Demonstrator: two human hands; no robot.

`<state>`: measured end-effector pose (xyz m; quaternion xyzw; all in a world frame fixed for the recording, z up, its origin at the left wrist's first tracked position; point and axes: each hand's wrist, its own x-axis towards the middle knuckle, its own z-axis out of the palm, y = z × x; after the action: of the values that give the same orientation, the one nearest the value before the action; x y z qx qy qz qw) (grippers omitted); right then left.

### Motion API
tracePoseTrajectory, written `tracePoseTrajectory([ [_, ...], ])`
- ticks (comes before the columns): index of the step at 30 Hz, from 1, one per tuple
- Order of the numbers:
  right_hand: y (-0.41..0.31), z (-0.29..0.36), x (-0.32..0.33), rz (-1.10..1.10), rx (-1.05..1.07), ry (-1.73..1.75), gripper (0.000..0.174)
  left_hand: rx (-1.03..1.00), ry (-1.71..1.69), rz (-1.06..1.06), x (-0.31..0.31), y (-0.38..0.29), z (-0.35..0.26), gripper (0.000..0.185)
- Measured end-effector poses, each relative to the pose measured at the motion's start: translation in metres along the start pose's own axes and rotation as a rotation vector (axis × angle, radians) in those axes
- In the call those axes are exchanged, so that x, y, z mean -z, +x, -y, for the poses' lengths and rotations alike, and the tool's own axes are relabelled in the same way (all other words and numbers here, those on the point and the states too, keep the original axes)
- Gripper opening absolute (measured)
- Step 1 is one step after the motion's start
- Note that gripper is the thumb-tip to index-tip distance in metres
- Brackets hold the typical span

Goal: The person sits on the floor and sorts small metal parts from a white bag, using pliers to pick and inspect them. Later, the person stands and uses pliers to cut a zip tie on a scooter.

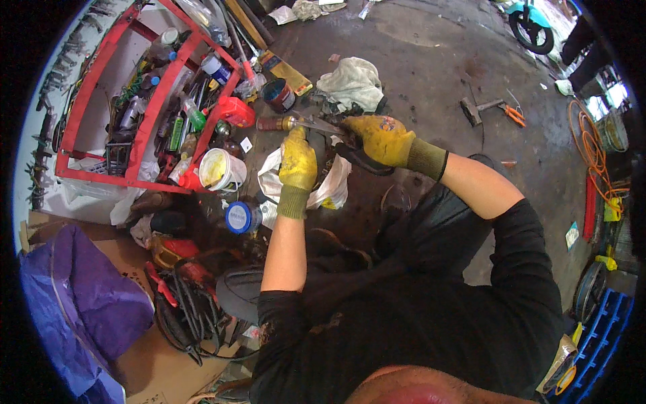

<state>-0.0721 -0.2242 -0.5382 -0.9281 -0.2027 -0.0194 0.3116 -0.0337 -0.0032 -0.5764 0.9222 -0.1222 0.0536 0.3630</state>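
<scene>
My left hand (pixel 298 159), in a dirty yellow work glove, points away from me with its fingertips against a bright metal strip. Past those fingertips lies a reddish-brown cylinder (pixel 272 123) with a brass-coloured end. From there the blade-like metal strip (pixel 320 124) runs to my right hand (pixel 381 144), gloved in yellow with a black palm. Its fingers close around the strip's near end, partly hiding it. What my left fingers grip is hidden by the glove. Under both hands, an opened white bag (pixel 339 184) lies on the floor, its contents mostly covered.
Left of the hands stand a white bucket (pixel 237 174) with yellow grease, a blue-lidded tub (pixel 239 217) and a dark tin (pixel 278 96). A red metal rack (pixel 139 129) holds bottles. Ahead lies a whitish rag (pixel 353 83); rightward, a hammer (pixel 474 110) and orange-handled pliers (pixel 515 116).
</scene>
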Motion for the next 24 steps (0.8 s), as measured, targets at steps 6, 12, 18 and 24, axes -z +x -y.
tracePoseTrajectory([
  [6, -0.005, -0.004, 0.002, 0.153, -0.185, 0.022, 0.043, 0.026, -0.114, -0.061, 0.001, -0.001, -0.017, 0.041],
  [12, -0.002, -0.023, -0.014, -0.078, 0.091, 0.183, 0.047, -0.106, -0.355, -0.267, 0.001, -0.001, -0.039, 0.038],
  [18, -0.002, -0.051, -0.027, 0.116, 0.139, 0.374, 0.047, -0.231, -0.243, -0.312, -0.005, 0.000, -0.023, 0.030],
  [24, -0.005, -0.040, -0.003, 0.203, 0.112, 0.309, 0.065, -0.334, -0.108, -0.341, -0.013, -0.001, -0.021, 0.023],
])
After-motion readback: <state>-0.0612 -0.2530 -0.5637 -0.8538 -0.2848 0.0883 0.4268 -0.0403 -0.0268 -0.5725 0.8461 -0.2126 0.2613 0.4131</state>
